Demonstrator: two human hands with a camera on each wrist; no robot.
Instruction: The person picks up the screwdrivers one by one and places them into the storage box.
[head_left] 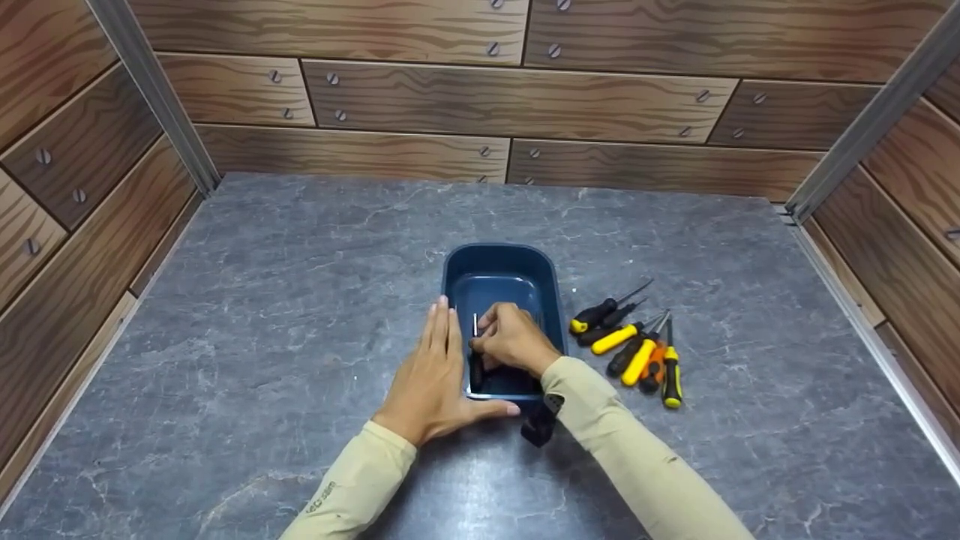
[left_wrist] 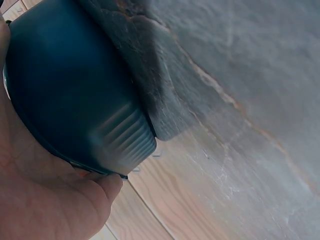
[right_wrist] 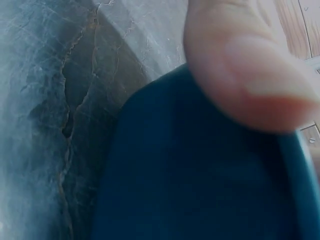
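Note:
A dark blue plastic bin (head_left: 501, 259) stands on the table. My left hand (head_left: 431, 375) lies along its left side with straight fingers, the thumb stretched across the near end. In the left wrist view that hand (left_wrist: 45, 195) touches the rim of the bin (left_wrist: 75, 75), beside its ribbed wall. Inside the bin, my right hand (head_left: 514, 337) pinches a screwdriver (head_left: 476, 371) with a dark handle, its metal shaft pointing away from me. The right wrist view shows the bin's outer wall (right_wrist: 200, 175) and a blurred thumb at the rim; the screwdriver is out of sight there.
Right of the bin lie several screwdrivers, among them a yellow-handled one (head_left: 637, 364), an orange-handled one (head_left: 654, 367) and a black-and-yellow one (head_left: 672, 379). The grey marbled table (head_left: 300, 262) is bordered by wood-patterned walls (head_left: 517, 97).

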